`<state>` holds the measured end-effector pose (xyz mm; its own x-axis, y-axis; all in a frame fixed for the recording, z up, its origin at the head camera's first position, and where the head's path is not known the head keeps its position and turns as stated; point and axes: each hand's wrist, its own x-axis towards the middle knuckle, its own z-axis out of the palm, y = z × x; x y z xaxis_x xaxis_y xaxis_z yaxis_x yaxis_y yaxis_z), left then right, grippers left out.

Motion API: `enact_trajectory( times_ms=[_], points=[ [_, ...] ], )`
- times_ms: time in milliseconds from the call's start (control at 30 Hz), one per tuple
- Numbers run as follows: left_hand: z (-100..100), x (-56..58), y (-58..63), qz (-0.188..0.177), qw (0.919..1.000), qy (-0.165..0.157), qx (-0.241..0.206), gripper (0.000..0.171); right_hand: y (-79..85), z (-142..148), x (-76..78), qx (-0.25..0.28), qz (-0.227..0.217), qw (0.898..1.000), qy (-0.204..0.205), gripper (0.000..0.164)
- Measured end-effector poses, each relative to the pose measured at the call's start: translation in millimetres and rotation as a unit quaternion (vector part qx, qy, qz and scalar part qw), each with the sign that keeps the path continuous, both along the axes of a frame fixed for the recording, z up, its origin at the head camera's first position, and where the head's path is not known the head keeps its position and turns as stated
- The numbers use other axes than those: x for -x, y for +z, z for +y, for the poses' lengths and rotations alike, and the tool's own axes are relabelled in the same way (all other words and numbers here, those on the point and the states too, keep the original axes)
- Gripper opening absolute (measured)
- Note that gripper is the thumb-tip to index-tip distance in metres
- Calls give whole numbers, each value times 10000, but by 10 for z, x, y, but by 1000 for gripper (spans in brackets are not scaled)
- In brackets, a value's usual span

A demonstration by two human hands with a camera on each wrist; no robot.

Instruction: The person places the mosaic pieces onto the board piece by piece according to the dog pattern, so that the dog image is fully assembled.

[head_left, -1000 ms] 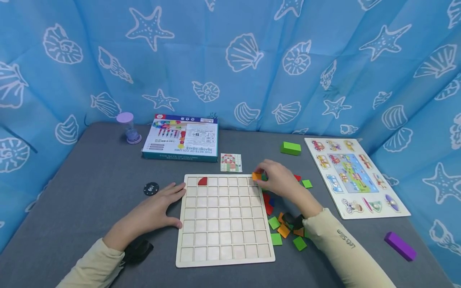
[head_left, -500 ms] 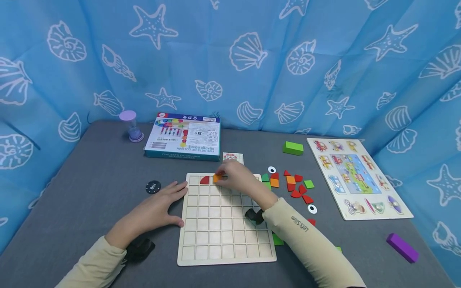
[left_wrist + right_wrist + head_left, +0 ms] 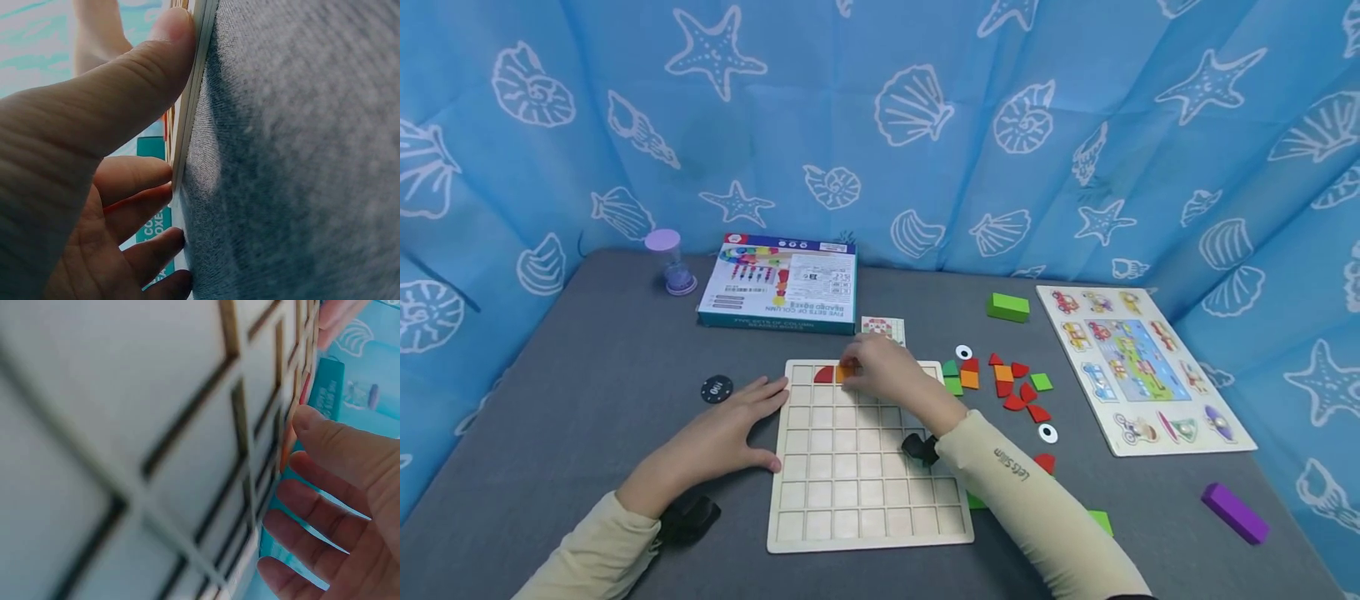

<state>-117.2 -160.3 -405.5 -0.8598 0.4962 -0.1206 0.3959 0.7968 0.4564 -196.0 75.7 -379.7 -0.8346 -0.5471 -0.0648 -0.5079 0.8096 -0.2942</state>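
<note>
A pale wooden grid board (image 3: 857,475) lies on the table. A red quarter-circle tile (image 3: 824,375) sits in its top row. Just right of that tile, my right hand (image 3: 883,367) pinches an orange square tile (image 3: 842,375) at the top-row cell. The right wrist view shows the thumb and forefinger at the orange tile (image 3: 288,442), the other fingers spread apart. My left hand (image 3: 730,429) rests against the board's left edge, thumb and fingertips touching it. In the left wrist view, the left thumb (image 3: 172,37) lies on the edge. A small pattern card (image 3: 883,327) is partly hidden behind my right hand.
Loose red, orange and green tiles (image 3: 1015,402) lie right of the board, with white eye discs (image 3: 1047,433). Behind are a box (image 3: 778,283) and an hourglass (image 3: 673,265). A picture puzzle (image 3: 1138,367), green block (image 3: 1008,307), purple block (image 3: 1235,512) and black chip (image 3: 717,389) lie around.
My right hand has carried the orange square tile left from the board's top right corner to the cell beside the red tile. The left hand stays at the board's edge.
</note>
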Motion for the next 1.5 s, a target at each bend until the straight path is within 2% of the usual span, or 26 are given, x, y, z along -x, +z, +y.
enact_trajectory(
  times_ms=[133, 300, 467, 600, 733, 900, 1033, 1167, 1333, 1500],
  points=[
    [-22, -13, -24, 17, 10000, -12, -45, 96, 104, 234, -25, -54, 55, 9997, -210, 29],
    [-39, -19, -31, 89, 9999, -22, -85, 96, 205, 841, -8, 46, 286, 9983, -499, 25],
    [-13, -4, -20, 103, 9999, -69, -82, 97, 168, 1417, 13, 98, 142, 9980, -608, 17],
    [-7, -2, -28, 94, 9999, -55, -66, 98, 91, 1614, 20, 17, -57, 9991, -425, 23],
    [-5, -1, -39, 120, 9999, -65, -82, 98, 19, 1665, 35, -117, 83, 9997, -176, 29],
    [-7, 1, -46, 123, 9998, -71, -128, 98, -17, 1648, 59, -465, 410, 9979, -169, 26],
    [-10, -1, -43, 99, 9999, -37, -131, 97, -29, 1644, 78, -717, 540, 9955, -318, 22],
    [-3, -3, -43, 87, 9999, -21, -122, 97, -32, 1668, 84, -827, 468, 9939, -557, 22],
    [-1, -1, -39, 112, 9999, -27, -92, 98, 5, 1623, 61, -499, 505, 9935, -890, 27],
    [-6, 2, -27, 97, 9999, -43, -124, 97, 110, 1286, 6, 41, 587, 9946, -853, 25]
  ],
)
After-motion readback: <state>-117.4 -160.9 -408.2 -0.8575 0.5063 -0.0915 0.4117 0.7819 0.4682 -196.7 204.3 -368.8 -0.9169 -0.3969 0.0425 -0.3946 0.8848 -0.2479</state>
